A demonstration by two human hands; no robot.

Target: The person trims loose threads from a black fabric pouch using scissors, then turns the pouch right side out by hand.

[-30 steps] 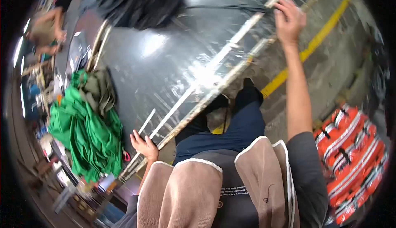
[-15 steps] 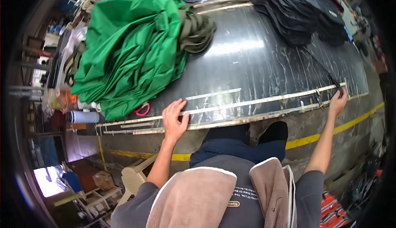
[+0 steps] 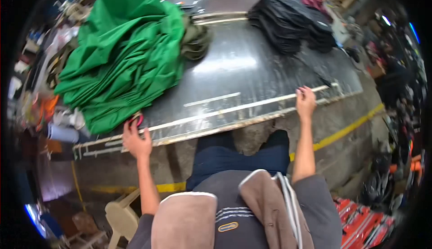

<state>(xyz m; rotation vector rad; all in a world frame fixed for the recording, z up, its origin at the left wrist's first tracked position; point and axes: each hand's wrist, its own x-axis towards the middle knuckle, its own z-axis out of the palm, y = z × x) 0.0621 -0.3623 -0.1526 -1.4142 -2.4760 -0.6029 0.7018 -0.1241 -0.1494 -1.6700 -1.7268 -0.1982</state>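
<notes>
My left hand [image 3: 137, 142] is at the front edge of the dark metal-topped table [image 3: 216, 84], fingers apart. Its fingertips are right by a pink ring handle [image 3: 139, 119], which pokes out beneath a heaped green fabric [image 3: 121, 60]. Whether they touch the handle is unclear. Farther right, my right hand [image 3: 306, 102] is at the pale strip along the table edge, its fingers curled together. Anything between those fingers is hidden. A thin black cord or strap [image 3: 323, 79] lies on the metal just beyond it, running toward stacked black fabric pieces [image 3: 292, 24].
Rolled olive webbing [image 3: 196, 39] lies against the green heap. A pale cylindrical bottle [image 3: 63, 133] stands at the left. Below are a beige plastic chair [image 3: 120, 217] and a yellow floor line [image 3: 335, 138]. Red-and-grey packages [image 3: 362, 224] lie at lower right.
My left hand has moved left along the table edge to the pink handle. My right hand has come inward from the far right end, away from the black strap. The view has shifted.
</notes>
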